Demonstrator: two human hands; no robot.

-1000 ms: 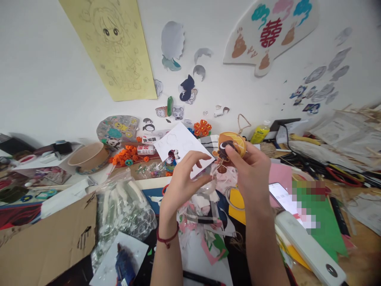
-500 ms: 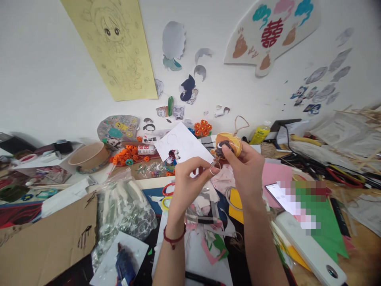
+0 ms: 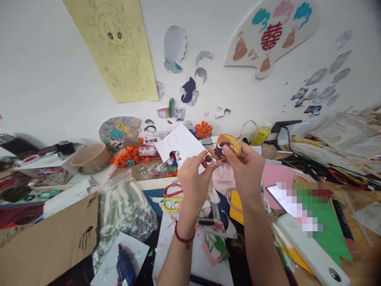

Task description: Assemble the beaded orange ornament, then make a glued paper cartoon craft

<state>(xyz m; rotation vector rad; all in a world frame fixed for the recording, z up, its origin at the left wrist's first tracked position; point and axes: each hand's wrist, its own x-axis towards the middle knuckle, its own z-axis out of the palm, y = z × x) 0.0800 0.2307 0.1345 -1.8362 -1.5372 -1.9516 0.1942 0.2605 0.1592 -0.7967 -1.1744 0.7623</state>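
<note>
My right hand (image 3: 247,169) grips a flat cartoon charm (image 3: 232,143), orange and brown with an orange-slice pattern, thumb pressed on its front. A loop of thin twine (image 3: 249,122) rises from behind the charm's upper right. Just left of the charm, my left hand (image 3: 195,178) is closed in a pinch at a thin cord (image 3: 212,157) by the charm's lower left edge. A dark red bracelet (image 3: 184,239) circles my left wrist. What lies between the left fingertips besides the cord is partly hidden.
Below my hands lie scissors with red and yellow handles (image 3: 172,204) and paper scraps (image 3: 218,244). Left are a clear bag (image 3: 125,206), cardboard (image 3: 53,242) and a blue glue gun (image 3: 125,264). A phone (image 3: 282,198) and a white device (image 3: 312,248) lie right.
My left hand has moved right and its fingertips have risen beside the charm. The twine loop has swung right. The charm has stayed in my right hand.
</note>
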